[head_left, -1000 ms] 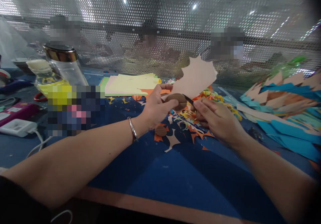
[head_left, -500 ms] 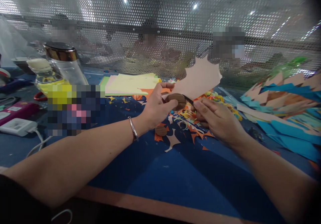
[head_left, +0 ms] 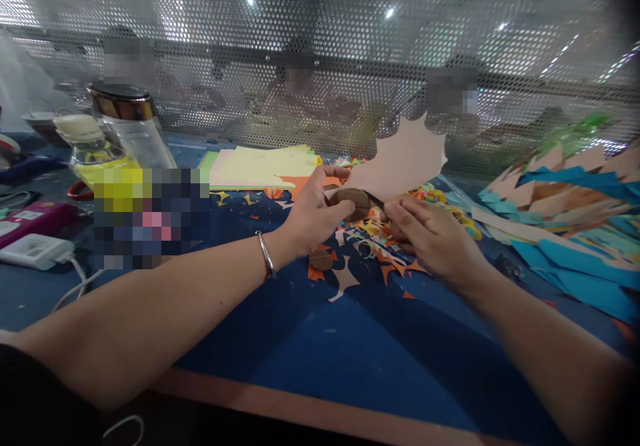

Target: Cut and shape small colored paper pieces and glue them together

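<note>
My left hand (head_left: 320, 209) pinches a round brown disc (head_left: 356, 205) together with a pale pink paper (head_left: 407, 156), thumb on the disc's near face. Scalloped curves with sharp points run along the paper's far edge. Off to the right, my right hand (head_left: 417, 229) is closed around a pair of scissors (head_left: 376, 199); only the thin dark blades show, against the rim of the disc and the paper, while the handles are hidden by my fingers. Beneath my hands lie a second brown disc (head_left: 321, 259) and a pink paper scrap (head_left: 345, 278).
Colourful offcuts (head_left: 373, 236) cover the blue table (head_left: 300, 339). Behind my left hand is a stack of paper sheets (head_left: 265, 166). Bottles (head_left: 135, 133) and a white charger (head_left: 37, 251) stand left; blue and pink cut paper (head_left: 575, 186) is piled right. A perforated screen (head_left: 340, 26) rises behind.
The pink paper has tilted and shifted slightly to the right. The scissor blades look narrower against the disc's edge. Both hands have stayed almost in place.
</note>
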Motion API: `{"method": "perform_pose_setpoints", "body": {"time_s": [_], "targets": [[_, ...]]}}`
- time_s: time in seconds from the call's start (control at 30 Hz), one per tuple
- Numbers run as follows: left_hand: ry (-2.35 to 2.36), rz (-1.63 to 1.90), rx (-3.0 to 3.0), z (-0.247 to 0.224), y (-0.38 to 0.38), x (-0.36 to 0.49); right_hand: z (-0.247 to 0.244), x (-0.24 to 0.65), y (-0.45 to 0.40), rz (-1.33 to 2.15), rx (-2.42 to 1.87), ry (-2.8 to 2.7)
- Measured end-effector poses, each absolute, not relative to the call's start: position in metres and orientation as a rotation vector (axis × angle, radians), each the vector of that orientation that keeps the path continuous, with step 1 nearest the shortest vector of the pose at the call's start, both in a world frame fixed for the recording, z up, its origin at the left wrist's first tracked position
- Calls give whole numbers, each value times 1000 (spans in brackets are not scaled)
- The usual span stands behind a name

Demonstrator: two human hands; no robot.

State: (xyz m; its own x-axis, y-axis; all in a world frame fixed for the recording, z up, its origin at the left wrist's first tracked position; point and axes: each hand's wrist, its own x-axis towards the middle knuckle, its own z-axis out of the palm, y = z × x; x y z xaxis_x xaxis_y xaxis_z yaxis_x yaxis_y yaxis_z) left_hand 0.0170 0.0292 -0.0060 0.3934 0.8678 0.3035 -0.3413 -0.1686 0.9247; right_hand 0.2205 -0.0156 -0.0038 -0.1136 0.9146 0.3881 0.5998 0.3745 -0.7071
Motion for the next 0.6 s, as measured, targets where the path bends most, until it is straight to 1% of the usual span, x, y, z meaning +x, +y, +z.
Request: {"method": "perform_pose_setpoints", "body": {"time_s": [0.23, 0.47, 0.6], "targets": [[516, 1164, 1330, -5, 28, 17, -6, 222, -15, 535, -1373, -1784], [688, 1303, 1308, -9, 33, 16, -5, 218, -17, 593, -1478, -1738], [712, 1274, 1340, -11, 33, 16, 1, 214, -20, 527, -1523, -1766]]}}
